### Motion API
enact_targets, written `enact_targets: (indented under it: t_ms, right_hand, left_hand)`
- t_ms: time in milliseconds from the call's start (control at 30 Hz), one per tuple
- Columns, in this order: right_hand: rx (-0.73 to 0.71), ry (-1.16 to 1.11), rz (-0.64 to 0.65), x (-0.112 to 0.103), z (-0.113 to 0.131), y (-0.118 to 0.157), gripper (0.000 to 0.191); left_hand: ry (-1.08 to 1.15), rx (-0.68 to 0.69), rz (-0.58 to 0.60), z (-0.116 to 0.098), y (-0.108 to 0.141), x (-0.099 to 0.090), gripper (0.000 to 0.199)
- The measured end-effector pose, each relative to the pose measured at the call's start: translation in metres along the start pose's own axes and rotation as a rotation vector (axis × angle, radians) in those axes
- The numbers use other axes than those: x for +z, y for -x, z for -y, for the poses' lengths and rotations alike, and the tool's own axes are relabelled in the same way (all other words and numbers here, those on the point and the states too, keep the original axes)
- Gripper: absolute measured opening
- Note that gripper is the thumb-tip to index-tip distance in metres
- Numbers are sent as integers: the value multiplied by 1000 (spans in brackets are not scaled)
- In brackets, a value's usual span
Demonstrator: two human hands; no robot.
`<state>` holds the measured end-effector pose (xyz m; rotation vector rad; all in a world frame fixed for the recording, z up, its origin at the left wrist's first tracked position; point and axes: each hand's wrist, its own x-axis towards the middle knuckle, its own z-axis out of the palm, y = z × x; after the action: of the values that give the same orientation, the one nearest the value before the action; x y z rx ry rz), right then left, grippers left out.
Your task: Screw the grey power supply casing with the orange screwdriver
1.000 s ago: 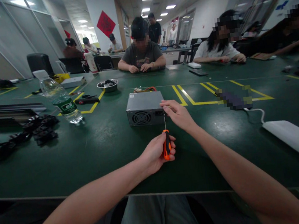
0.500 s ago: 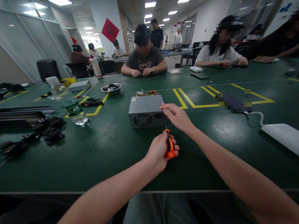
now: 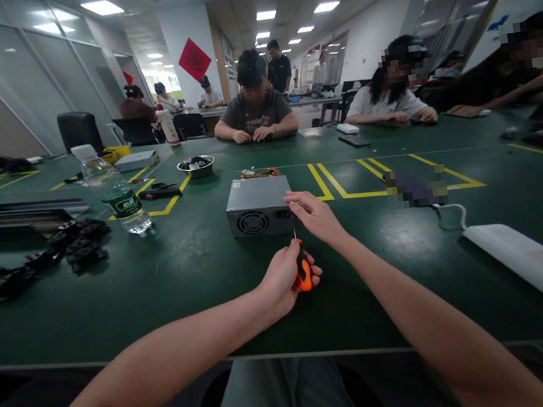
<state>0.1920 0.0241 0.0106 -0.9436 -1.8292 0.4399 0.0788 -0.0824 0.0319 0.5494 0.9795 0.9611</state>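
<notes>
A grey metal computer power supply (image 3: 257, 195) sits on the green table, its fan grille and socket facing me. Wrapped round the orange-and-black handle of a screwdriver (image 3: 304, 274) is my left hand (image 3: 285, 279), closed. The thin shaft points away from me, up to the right end of the power supply's near face; its tip is hidden by my fingers or too small to make out. At that same right corner, my right hand (image 3: 319, 220) has its fingers stretched out, fingertips against the casing beside the shaft. Coloured cables (image 3: 260, 173) show behind the box.
On the left stand a water bottle (image 3: 116, 195), black clustered parts (image 3: 83, 247) and long dark rails (image 3: 15, 216). A metal bowl (image 3: 196, 167) holds small dark parts. To the right lies a white device (image 3: 533, 264) with a cable. Several people sit across the table.
The whole view has shifted slightly, so everything appears a little further left. Both hands keep their places at the power supply, the screwdriver still in my left hand.
</notes>
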Motion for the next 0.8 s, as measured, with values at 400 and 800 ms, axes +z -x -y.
enact_targets:
  t_ms: [400,800]
  right_hand:
    - [9,5,15,-1,1,0,25]
    - [48,-107,119,-6,-8,-2,40]
  left_hand:
    - [132,-33,-27,3,-2,-6,16]
    - [156,-90,41,-9,5,-4,34]
